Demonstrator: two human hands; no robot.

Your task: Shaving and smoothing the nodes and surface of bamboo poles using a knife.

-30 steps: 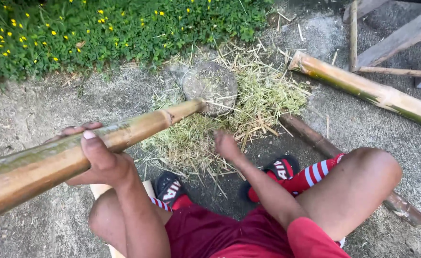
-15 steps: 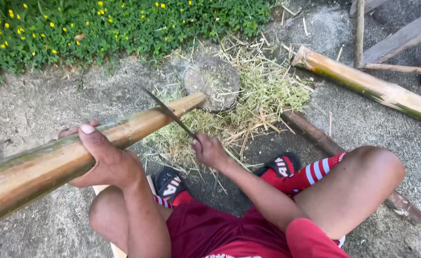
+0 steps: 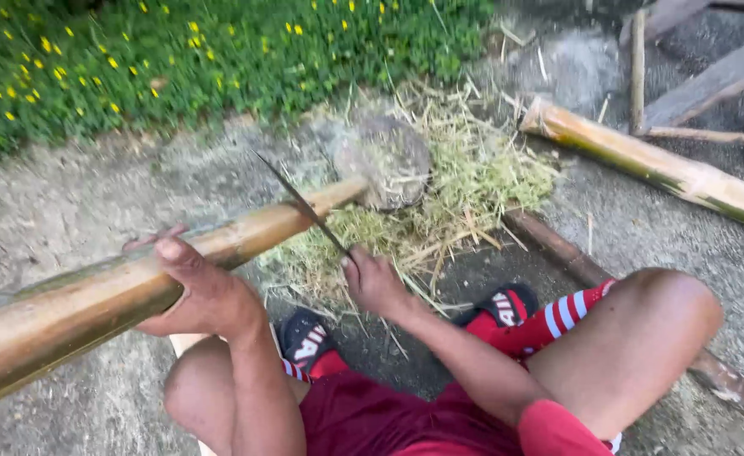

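The left hand [image 3: 199, 291] wraps its fingers around the bamboo pole [image 3: 135, 279] — the right hand [image 3: 376, 283] grips a knife [image 3: 304, 207] laid across it.

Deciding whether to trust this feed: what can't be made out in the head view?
- Bamboo pole: near end cut off by the left edge.
- Knife: handle hidden inside the right hand; blade edge-on, thin.
- Left hand: fingers hidden behind the pole.
- Pole tip: hidden against the stone.
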